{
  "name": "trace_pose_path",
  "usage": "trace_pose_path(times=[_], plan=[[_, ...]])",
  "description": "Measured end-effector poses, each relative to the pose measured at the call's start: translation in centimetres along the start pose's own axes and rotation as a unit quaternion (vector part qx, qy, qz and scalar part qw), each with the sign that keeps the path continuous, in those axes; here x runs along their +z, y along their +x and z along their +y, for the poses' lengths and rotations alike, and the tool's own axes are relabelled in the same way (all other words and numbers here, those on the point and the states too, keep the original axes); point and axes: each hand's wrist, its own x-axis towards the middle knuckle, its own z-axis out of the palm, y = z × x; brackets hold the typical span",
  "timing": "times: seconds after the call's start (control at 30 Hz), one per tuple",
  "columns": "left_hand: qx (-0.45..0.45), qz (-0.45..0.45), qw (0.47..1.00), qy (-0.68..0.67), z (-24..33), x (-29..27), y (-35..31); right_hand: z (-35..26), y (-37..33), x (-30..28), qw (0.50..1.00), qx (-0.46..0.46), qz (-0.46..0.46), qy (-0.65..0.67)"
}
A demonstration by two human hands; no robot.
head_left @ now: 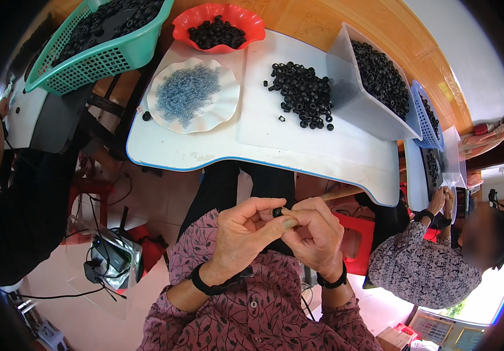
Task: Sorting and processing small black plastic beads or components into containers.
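A: What are you working at?

B: You sit at a white table [298, 155] with a rounded blue edge. Behind it runs a wall of glossy orange wood panelling [345, 23], and the floor [158, 199] under you is pale and smooth. Another person in a patterned top [424, 269] sits to your right at a second table.

A: What stands on your table?

B: Largest first: a green plastic basket [97, 58] with a lattice wall juts over the far left corner, filled with black rings. At the right sits a clear, frosted bin [351, 99] with straight walls, also full of black rings. Between them, a red bowl [196, 23] with a wavy rim holds more of them, and a white scalloped dish [225, 93] carries a heap of tiny, translucent bluish pieces. A loose pile of black rings [304, 93] lies straight on the tabletop.

A: And your hands?

B: Both are raised over your lap, below the table's near edge, fingertips touching. Your left hand [243, 234] pinches a small black ring [277, 212] at its fingertips. Your right hand [316, 231] is curled tight around a thin tan stick [322, 196] whose tip meets the ring. A black band circles each wrist.
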Motion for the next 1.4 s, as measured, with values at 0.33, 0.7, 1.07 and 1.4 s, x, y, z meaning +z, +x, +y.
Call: trace_pose_path(times=[0.33,0.7,1.07,1.4], plan=[[-0.014,-0.009,1.000,0.024,-0.2,-0.4,0.2,-0.3,-0.3,0.0,0.999,0.039,-0.004,0.017],[-0.017,0.006,1.000,-0.008,0.4,-1.0,0.7,-0.6,-1.3,-0.3,0.974,0.168,0.048,0.147],[0.002,-0.007,0.999,-0.037,-0.7,-0.8,0.9,0.6,-0.5,4.2,0.853,0.331,-0.002,0.405],[0.021,0.036,0.999,0.008,-1.9,-0.9,1.4,0.3,0.9,5.5,0.900,0.324,0.010,0.293]])
